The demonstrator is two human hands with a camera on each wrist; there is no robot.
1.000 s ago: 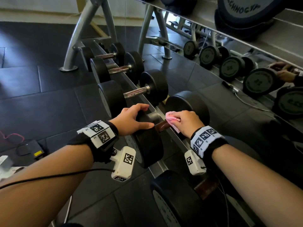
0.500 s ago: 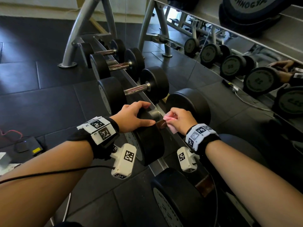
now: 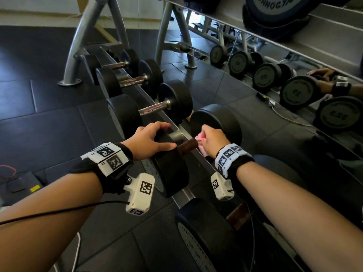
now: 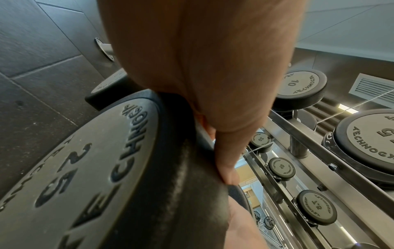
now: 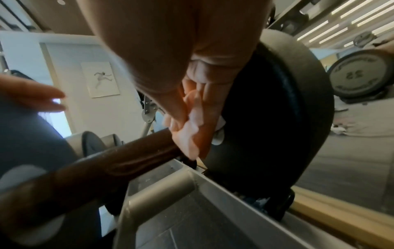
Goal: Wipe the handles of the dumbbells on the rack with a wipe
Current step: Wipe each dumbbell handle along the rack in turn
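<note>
A large black dumbbell lies across the rack rail [image 3: 196, 156] in front of me. Its brown handle [image 3: 187, 146] [image 5: 119, 163] shows between my two hands. My right hand [image 3: 210, 141] [image 5: 192, 118] is wrapped round the handle's far end, next to the far weight head [image 3: 218, 120], with a pink wipe [image 3: 200, 138] [image 5: 189, 134] pressed under the fingers. My left hand [image 3: 151, 141] [image 4: 226, 151] grips the rim of the near weight head [image 3: 170, 171] [image 4: 85, 176], thumb lying across its top.
Several smaller dumbbells [image 3: 167, 105] sit further along the rack, and another big one [image 3: 206, 232] lies nearer me. A mirror [image 3: 294, 81] on the right reflects the row. The floor is dark rubber tile [image 3: 49, 124]. A cable runs from my left wrist camera.
My right hand with the wipe has slid along the handle toward the far weight head, so more brown handle shows. My left hand stays on the near head.
</note>
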